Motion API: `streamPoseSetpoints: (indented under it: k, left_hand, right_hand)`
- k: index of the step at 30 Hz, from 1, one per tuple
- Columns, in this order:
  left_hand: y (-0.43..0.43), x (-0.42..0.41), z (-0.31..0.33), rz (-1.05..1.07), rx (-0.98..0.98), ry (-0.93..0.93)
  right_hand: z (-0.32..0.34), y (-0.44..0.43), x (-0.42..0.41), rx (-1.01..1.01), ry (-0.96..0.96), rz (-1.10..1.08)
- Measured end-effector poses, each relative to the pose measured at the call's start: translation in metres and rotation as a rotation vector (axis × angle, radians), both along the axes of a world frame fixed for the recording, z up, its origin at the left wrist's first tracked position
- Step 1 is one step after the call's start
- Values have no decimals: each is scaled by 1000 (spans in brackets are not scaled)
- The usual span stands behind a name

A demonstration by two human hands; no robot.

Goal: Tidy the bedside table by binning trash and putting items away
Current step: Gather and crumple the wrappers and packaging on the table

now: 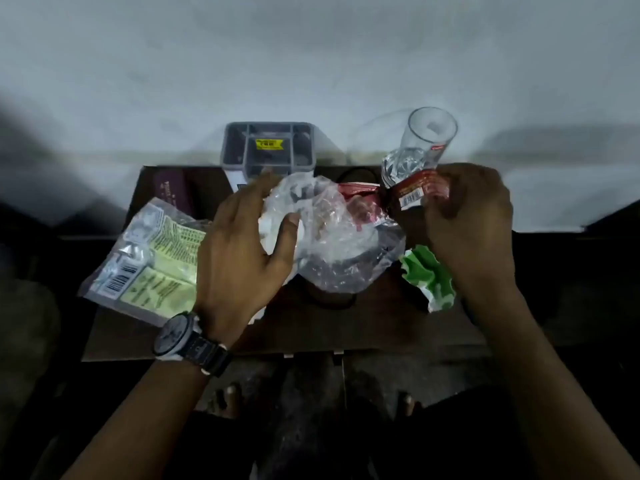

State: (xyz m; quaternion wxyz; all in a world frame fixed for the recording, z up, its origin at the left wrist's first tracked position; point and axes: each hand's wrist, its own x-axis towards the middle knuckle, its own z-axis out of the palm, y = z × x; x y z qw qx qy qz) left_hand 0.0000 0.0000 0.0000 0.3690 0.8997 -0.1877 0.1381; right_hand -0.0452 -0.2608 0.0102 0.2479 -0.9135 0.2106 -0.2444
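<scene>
On the dark bedside table (194, 332), my left hand (242, 251), with a watch on the wrist, grips the edge of a clear plastic bag (341, 247) that lies crumpled at the table's middle. My right hand (472, 223) is closed on a red wrapper (415, 190) with a barcode, held just above the bag's right side. More red packaging (356, 190) shows inside or behind the bag. A crumpled green-and-white wrapper (429, 275) lies under my right wrist. A pale green printed packet (152, 258) lies at the left.
A tall clear glass (420, 147) stands at the back right, close to my right hand. A grey compartment organiser (268, 147) with a yellow sticker sits at the back centre. A dark purple box (171, 192) lies at the back left. A black cable (356, 174) loops behind the bag.
</scene>
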Motion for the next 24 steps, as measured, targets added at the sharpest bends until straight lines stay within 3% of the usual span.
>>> streamPoseSetpoints:
  k: [7,10,14,18,24]
  left_hand:
    - [13,-21,2,0,10,22]
    - [16,-13,0,-36,44,120]
    - [14,-6,-6,-94,29,233]
    - [9,-2,-7,-106,-35,306]
    - [9,2,-11,-135,-119,357]
  right_hand:
    - [-2,2,-21,93,69,-37]
    - [8,15,-18,22,122,106]
    - [3,62,-7,-161,337,407]
    - [-17,92,10,-180,412,458]
    - [-25,88,23,22,268,491]
